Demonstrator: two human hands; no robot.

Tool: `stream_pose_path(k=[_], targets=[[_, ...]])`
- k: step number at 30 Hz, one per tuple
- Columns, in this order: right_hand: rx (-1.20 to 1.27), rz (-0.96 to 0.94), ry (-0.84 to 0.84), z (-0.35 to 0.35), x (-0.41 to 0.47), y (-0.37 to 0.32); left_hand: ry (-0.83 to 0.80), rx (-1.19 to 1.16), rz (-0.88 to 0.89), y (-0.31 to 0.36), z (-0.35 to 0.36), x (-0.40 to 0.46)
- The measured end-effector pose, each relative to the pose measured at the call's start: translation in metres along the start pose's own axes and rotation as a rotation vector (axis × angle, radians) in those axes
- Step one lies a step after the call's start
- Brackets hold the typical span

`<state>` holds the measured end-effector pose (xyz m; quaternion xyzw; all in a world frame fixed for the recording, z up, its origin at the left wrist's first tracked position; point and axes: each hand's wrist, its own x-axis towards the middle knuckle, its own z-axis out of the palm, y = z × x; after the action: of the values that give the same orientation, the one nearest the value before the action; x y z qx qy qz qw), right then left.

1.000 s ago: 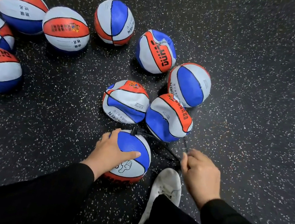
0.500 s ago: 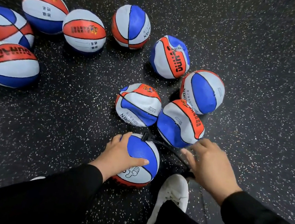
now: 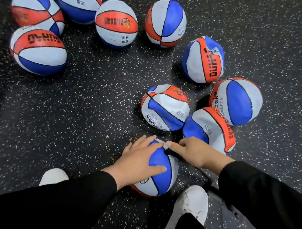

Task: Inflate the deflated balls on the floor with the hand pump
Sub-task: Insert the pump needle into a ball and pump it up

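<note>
A red, white and blue ball lies on the floor between my feet. My left hand rests on its left side with fingers spread over the top. My right hand reaches across and pinches the black nozzle end of the pump hose at the top of that ball. The pump body is mostly hidden under my right arm. Crumpled, deflated balls lie just beyond my hands, with two more behind them.
Several rounder balls sit on the dark speckled floor at the far left and centre. My white shoes stand on either side of the held ball. Bare floor stretches in the middle left and far right.
My right hand left the spot near the pump at the right and moved left to the hose nozzle on the ball. The view shifted, so the balls sit further right and lower.
</note>
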<state>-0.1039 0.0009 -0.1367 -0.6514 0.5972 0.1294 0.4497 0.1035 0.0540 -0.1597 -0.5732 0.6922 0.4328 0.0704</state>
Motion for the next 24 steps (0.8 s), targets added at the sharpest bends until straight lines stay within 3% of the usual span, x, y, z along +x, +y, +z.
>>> stream_pose_path(k=[8, 14, 24], targets=[[0.253, 0.098, -0.148, 0.002, -0.002, 0.008, 0.031, -0.01, 0.002, 0.004, 0.003, 0.003], [0.273, 0.185, -0.069, 0.001, 0.002, -0.001, 0.038, 0.004, 0.007, 0.01, 0.007, 0.006], [0.186, -0.012, 0.03, 0.009, -0.009, -0.002, 0.095, -0.021, 0.005, 0.028, 0.005, 0.01]])
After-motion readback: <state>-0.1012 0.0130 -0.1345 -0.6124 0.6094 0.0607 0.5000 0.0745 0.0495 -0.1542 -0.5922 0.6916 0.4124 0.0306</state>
